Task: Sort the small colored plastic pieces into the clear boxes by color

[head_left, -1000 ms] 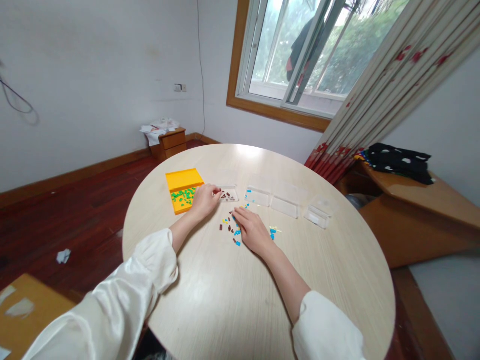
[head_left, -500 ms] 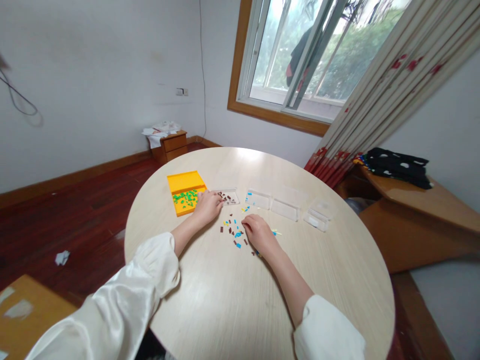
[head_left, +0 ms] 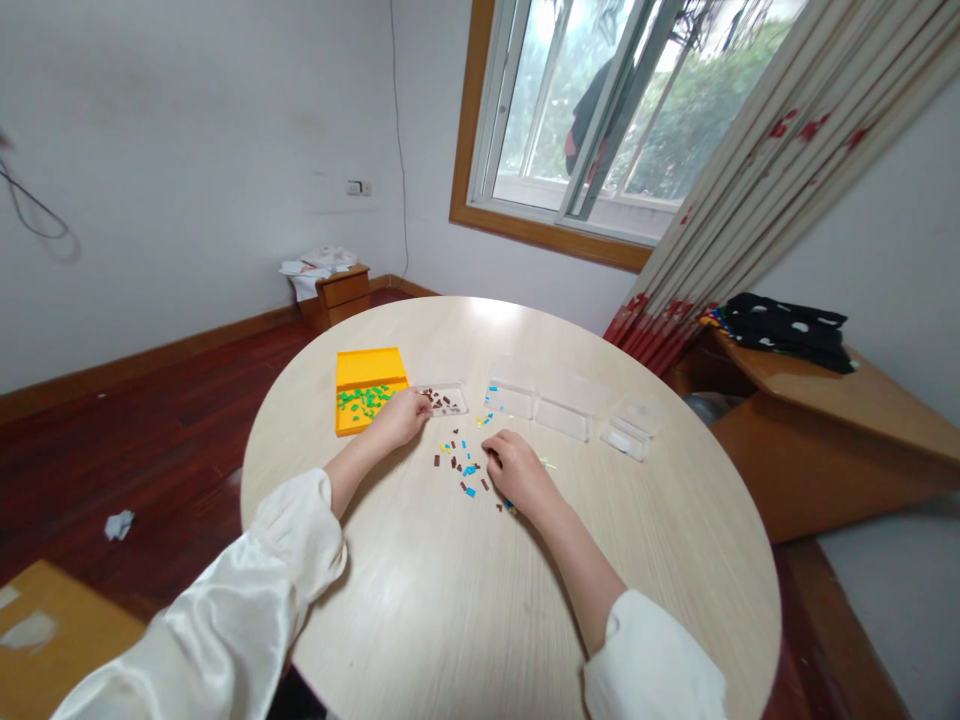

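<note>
on rnd pale tbl [head_left: 450, 610], loose sm pcs [head_left: 470, 492]; window [head_left: 544, 110] w/ curtain [head_left: 757, 180] behind.

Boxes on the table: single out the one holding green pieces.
The open yellow box, leftmost of them, holds the green pieces; the other boxes are transparent.

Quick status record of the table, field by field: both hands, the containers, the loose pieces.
Left hand: at the left end of a clear tray, beside the yellow case; what it grips, if anything, can't be made out
Right hand: fingers bunched, just right of most loose pieces; hold unclear
Yellow case: lid open, green pieces inside
Clear tray: brown pieces inside
Next clear tray to the right: blue pieces at its left end
Loose pieces: brown, blue and yellow, scattered on the table
</note>
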Motion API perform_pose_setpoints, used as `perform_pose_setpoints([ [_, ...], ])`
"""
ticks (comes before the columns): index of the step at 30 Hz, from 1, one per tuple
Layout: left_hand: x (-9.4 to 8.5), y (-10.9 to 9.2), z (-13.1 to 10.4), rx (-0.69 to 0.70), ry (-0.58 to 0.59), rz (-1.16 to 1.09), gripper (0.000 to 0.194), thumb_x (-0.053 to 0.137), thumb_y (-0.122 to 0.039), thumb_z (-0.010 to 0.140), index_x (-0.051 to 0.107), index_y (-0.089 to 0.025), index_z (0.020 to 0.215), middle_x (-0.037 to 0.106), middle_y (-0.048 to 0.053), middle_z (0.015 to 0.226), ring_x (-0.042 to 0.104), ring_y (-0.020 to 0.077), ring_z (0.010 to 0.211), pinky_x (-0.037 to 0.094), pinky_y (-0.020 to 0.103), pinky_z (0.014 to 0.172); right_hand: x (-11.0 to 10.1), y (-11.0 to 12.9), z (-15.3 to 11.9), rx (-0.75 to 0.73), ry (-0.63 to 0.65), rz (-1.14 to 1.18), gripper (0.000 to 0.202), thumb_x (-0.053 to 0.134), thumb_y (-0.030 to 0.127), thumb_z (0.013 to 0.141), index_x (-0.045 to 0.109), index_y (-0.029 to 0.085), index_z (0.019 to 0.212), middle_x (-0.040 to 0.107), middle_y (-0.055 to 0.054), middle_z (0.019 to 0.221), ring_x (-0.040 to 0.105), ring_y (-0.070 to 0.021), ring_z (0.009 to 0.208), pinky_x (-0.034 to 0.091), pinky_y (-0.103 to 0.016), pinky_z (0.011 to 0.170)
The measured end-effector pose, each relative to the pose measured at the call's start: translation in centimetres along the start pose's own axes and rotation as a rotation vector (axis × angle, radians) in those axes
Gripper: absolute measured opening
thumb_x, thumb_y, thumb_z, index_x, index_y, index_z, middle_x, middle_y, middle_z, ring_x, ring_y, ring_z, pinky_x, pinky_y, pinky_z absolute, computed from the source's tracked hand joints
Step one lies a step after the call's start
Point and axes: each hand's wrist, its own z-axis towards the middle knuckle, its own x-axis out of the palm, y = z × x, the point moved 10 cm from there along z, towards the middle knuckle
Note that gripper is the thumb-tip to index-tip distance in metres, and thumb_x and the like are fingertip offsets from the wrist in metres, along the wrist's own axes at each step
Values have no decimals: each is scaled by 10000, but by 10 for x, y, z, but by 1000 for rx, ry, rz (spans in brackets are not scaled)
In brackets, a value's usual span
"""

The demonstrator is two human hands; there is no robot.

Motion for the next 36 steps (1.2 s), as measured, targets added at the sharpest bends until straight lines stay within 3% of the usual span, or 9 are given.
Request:
perform_pose_setpoints([
  [5, 0, 0, -2, -23, 34, 11, 174, 533, -186, 814, 703, -150, 820, 664, 101, 924, 603, 220, 861, 443, 309, 765, 2, -3, 1, 24, 27, 10, 244, 460, 29, 791, 668, 118, 883, 629, -116, 936, 573, -194, 929, 447, -296, 843],
  [10, -12, -10, -6, -12, -110, 9, 184, 574, -193, 781, 705, -172, 908, 649, 101, 977, 561, 265, 983, 409, 397, 872, 0, -2, 2, 11, 11, 8, 205, 479, 30, 787, 656, 134, 802, 635, -97, 870, 583, -180, 866, 455, -287, 806],
  [14, -13, -32, -11, 107, -162, -116, 159, 590, -202, 784, 691, -153, 896, 636, 90, 940, 565, 224, 942, 426, 365, 865, -6, -2, 0, 1, -37, 54, 189, 485, 31, 765, 632, 150, 774, 638, -81, 827, 583, -174, 828, 456, -297, 784],
  [19, -2, -67, -20, 290, -91, -234, 130, 619, -199, 785, 675, -152, 892, 644, 75, 902, 574, 200, 904, 442, 342, 840, -26, -18, -2, 136, -243, 360, 129, 502, 127, 761, 615, 161, 815, 660, -59, 811, 593, -161, 725, 471, -304, 714],
  [23, 0, -85, -29, 382, -100, -312, 150, 608, -222, 807, 653, -163, 938, 652, 66, 894, 574, 193, 899, 445, 340, 826, -28, -29, -3, 234, -350, 736, 110, 567, 269, 733, 600, 171, 767, 659, -39, 770, 605, -154, 695, 486, -290, 672],
  [27, -3, -92, -33, 415, -128, -369, 104, 583, -224, 828, 643, -162, 886, 660, 59, 865, 574, 186, 879, 441, 333, 821, -20, -30, -1, 273, -352, 988, 198, 657, 332, 653, 585, 176, 750, 638, -14, 728, 604, -142, 684, 500, -284, 681],
  [36, -6, -95, -33, 399, -107, -375, 123, 542, -219, 850, 660, -184, 841, 646, 55, 855, 563, 173, 866, 436, 305, 792, -1, -30, -2, 377, -220, 1236, 364, 771, 347, 558, 620, 185, 846, 693, -19, 780, 658, -162, 742, 522, -323, 757],
])
